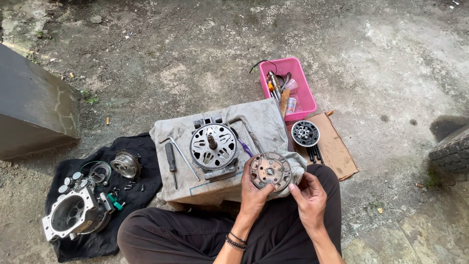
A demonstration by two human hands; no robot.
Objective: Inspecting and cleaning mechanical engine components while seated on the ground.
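Observation:
My left hand (255,194) grips a round grey metal disc (270,170) with holes and a centre bore, holding it from below at its left edge. A pale rag (296,164) lies under and behind the disc. My right hand (309,196) pinches the rag at the disc's lower right rim. Just left of the disc, a slotted round metal drum with a centre shaft (214,145) sits on a cloth-covered box (264,122). I sit cross-legged in dark trousers behind the box.
A screwdriver (170,160), a long hex key (181,154) and a bent wrench (246,128) lie on the box. Left, a black cloth (141,186) bears a metal housing (72,213), a pulley (126,164) and screws. A pink tool tray (303,93), cardboard (337,151) and a tyre (452,151) stand right.

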